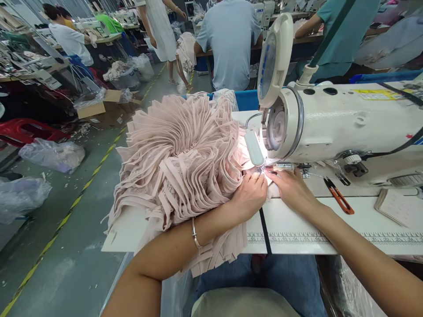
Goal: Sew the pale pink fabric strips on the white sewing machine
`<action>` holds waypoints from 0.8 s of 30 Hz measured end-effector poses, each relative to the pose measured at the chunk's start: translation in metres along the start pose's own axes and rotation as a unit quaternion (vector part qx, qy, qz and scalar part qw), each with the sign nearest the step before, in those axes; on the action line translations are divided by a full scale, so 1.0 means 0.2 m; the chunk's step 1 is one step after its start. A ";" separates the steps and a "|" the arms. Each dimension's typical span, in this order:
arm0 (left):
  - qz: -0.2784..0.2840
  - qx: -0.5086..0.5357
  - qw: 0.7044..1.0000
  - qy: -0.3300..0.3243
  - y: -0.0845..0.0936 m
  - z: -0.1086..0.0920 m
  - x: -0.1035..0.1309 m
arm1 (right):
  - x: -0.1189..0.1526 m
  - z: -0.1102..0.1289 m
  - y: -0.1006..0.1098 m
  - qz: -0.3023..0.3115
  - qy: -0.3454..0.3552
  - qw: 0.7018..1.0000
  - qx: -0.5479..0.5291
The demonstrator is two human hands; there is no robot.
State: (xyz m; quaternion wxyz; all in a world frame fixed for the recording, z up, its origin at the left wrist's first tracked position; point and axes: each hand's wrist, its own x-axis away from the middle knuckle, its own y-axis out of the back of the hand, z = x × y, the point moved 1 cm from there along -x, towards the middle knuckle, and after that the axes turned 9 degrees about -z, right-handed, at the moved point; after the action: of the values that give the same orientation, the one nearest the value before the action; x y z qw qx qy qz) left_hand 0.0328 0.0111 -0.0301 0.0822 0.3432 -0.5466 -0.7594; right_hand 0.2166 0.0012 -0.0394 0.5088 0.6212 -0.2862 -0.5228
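A white sewing machine (330, 121) stands on the right, its small lamp lighting the needle area. My left hand (250, 193) lies just in front of the needle, fingers bent and pressed on pale pink fabric. My right hand (291, 187) is right beside it, fingertips together at the fabric by the presser foot. A big fanned heap of pale pink fabric pieces (178, 154) covers the left of the table and hangs over its front edge, under my left forearm. The needle itself is hidden by glare and fingers.
Orange-handled thread snips (340, 198) and a small notepad (396, 207) lie at the right. A ruler strip (297, 238) runs along the table's front. Beyond are seated people, a standing person, a cardboard box (107, 108) and plastic bags (53, 154).
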 end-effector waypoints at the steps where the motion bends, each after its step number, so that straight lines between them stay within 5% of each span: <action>1: -0.002 -0.002 1.000 0.002 0.00 0.00 0.00 | 0.00 0.00 0.00 0.005 -0.003 1.000 0.004; 24: -0.013 -0.037 0.999 -0.006 0.00 0.01 0.00 | -0.02 0.02 -0.02 0.009 -0.016 1.000 0.025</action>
State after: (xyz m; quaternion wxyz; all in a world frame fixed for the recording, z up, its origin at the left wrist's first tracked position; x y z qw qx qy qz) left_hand 0.0313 0.0128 -0.0309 0.0819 0.3423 -0.5146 -0.7819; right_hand 0.2101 0.0051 -0.0414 0.4928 0.6226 -0.3132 -0.5209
